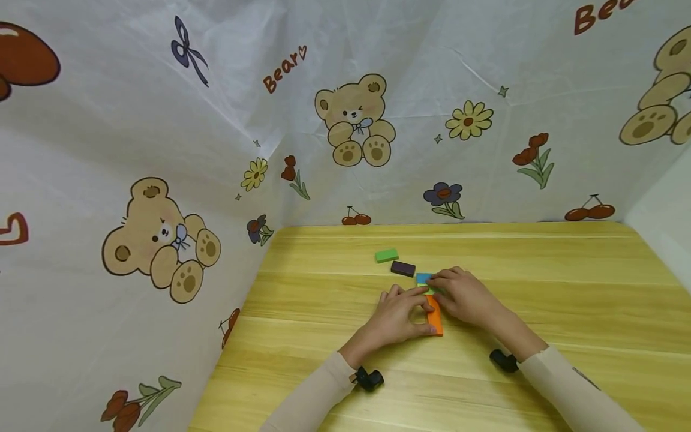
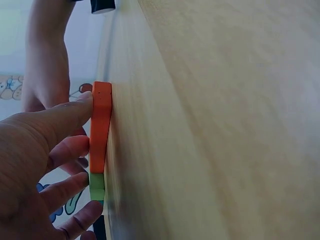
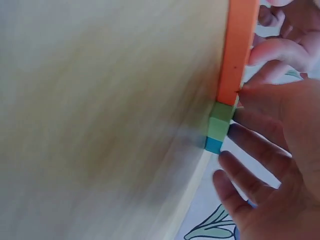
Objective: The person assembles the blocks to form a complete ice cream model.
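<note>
An orange block [image 1: 435,318] lies lengthwise on the wooden table, in line with a light green block [image 3: 220,121] and a blue block [image 1: 423,278] at its far end. My left hand [image 1: 396,315] is over the row from the left. Its thumb touches the orange block near the close end, and its spread fingers reach along the orange and green blocks. From the other side my right hand [image 1: 466,297] lays its fingertips at the green and blue blocks and the orange block's far end. In the head view, the fingers partly hide the green block.
Just left of the row's far end lies a dark block [image 1: 403,268], with a bright green block [image 1: 386,255] farther back. A white cloth [image 1: 410,54] printed with bears and flowers rises along the table's back and left edges.
</note>
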### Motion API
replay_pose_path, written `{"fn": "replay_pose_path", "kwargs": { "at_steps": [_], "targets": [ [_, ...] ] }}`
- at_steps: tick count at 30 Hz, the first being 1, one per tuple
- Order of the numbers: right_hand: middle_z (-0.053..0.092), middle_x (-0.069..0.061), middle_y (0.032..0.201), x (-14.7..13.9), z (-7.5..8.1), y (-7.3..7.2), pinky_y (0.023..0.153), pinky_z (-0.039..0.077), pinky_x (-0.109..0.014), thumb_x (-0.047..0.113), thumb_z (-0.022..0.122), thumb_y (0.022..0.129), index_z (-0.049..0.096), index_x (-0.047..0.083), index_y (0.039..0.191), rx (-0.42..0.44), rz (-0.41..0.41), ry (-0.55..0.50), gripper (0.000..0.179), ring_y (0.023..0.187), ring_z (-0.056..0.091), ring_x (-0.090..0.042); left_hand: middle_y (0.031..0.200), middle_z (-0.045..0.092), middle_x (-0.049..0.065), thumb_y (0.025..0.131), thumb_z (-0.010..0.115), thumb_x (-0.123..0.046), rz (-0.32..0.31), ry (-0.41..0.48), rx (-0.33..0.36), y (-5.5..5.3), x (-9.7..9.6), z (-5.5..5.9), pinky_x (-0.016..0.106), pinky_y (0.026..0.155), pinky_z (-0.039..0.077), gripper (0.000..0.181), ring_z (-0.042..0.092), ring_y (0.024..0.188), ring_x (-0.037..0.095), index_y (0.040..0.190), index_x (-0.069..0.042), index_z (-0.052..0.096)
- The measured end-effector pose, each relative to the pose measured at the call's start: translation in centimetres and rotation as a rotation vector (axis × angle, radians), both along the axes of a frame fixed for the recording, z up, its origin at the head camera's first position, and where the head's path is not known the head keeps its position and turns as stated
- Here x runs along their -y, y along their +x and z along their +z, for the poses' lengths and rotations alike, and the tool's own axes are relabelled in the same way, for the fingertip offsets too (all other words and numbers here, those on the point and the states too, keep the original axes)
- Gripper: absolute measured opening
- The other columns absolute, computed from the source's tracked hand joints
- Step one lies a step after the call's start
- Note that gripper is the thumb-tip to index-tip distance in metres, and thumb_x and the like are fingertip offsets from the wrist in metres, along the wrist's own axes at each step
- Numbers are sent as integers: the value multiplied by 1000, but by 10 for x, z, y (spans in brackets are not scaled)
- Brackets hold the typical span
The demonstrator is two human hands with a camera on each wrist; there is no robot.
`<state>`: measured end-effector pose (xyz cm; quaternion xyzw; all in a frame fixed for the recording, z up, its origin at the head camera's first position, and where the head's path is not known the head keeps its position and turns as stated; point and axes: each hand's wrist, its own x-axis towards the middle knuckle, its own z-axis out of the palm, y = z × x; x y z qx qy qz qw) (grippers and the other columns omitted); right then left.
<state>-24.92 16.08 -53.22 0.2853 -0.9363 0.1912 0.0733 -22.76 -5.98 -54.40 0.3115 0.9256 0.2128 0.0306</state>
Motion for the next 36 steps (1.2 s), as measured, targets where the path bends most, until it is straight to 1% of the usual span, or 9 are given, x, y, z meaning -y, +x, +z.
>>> {"fn": "replay_pose_path", "kwargs": {
  "at_steps": [8, 13, 18, 22, 25, 28, 30, 33, 36],
  "targets": [
    [57, -6, 141, -7, 5, 12, 102, 36, -66, 38, 72, 88, 60, 17, 137, 122, 1, -17, 54, 130, 48, -36, 156, 40, -16, 78, 67, -69, 3, 1, -6, 0, -1, 1, 28, 71, 21, 30, 36, 94, 8, 95, -44, 63],
    [52, -6, 146, -11, 5, 15, 100, 36, -68, 46, 76, 82, 55, 18, 141, 166, 10, -24, 68, 131, 46, -38, 156, 40, -17, 78, 66, -70, -9, 5, 0, -1, -2, 1, 29, 72, 21, 30, 37, 98, 9, 95, -46, 62],
    [52, -5, 148, -11, 5, 15, 99, 37, -66, 48, 75, 84, 54, 20, 142, 178, 12, -22, 68, 129, 47, -38, 155, 41, -16, 78, 66, -70, -14, -2, 6, -4, -3, 3, 29, 75, 22, 32, 39, 102, 10, 97, -46, 63],
    [52, -5, 147, -11, 5, 15, 97, 37, -65, 46, 74, 85, 54, 20, 142, 188, 13, -21, 65, 127, 49, -38, 152, 44, -17, 82, 65, -67, -16, 7, 22, -9, -4, 2, 29, 75, 24, 29, 40, 107, 11, 101, -45, 65],
    [53, -5, 146, -12, 6, 16, 96, 38, -67, 48, 74, 85, 54, 19, 142, 185, 10, -25, 68, 126, 50, -39, 149, 47, -17, 87, 60, -66, -16, 34, 35, -16, -3, 1, 28, 78, 26, 29, 41, 110, 11, 107, -46, 66],
    [52, -6, 146, -12, 6, 17, 98, 38, -68, 50, 74, 84, 53, 18, 143, 202, 0, -35, 71, 128, 48, -40, 142, 53, -16, 91, 58, -61, 4, 69, 29, -26, 0, 2, 30, 87, 32, 29, 44, 113, 11, 113, -44, 66],
    [51, -6, 147, -12, 6, 17, 98, 37, -68, 52, 73, 84, 52, 17, 144, 211, -4, -37, 72, 129, 47, -41, 137, 57, -15, 93, 60, -55, 36, 102, 13, -34, 4, 5, 34, 93, 36, 27, 47, 114, 13, 115, -40, 67],
    [50, -4, 148, -11, 6, 16, 98, 37, -65, 51, 73, 83, 52, 19, 144, 225, -11, -32, 72, 129, 47, -38, 131, 62, -13, 95, 62, -45, 95, 131, -46, -49, 11, 9, 40, 101, 40, 26, 51, 115, 16, 117, -34, 68],
    [51, -3, 148, -10, 5, 17, 96, 37, -62, 49, 74, 83, 53, 20, 143, 228, -12, -26, 70, 128, 48, -36, 129, 65, -9, 96, 63, -36, 164, 158, -81, -64, 19, 13, 40, 94, 45, 26, 55, 108, 18, 120, -27, 69]
  ]
}}
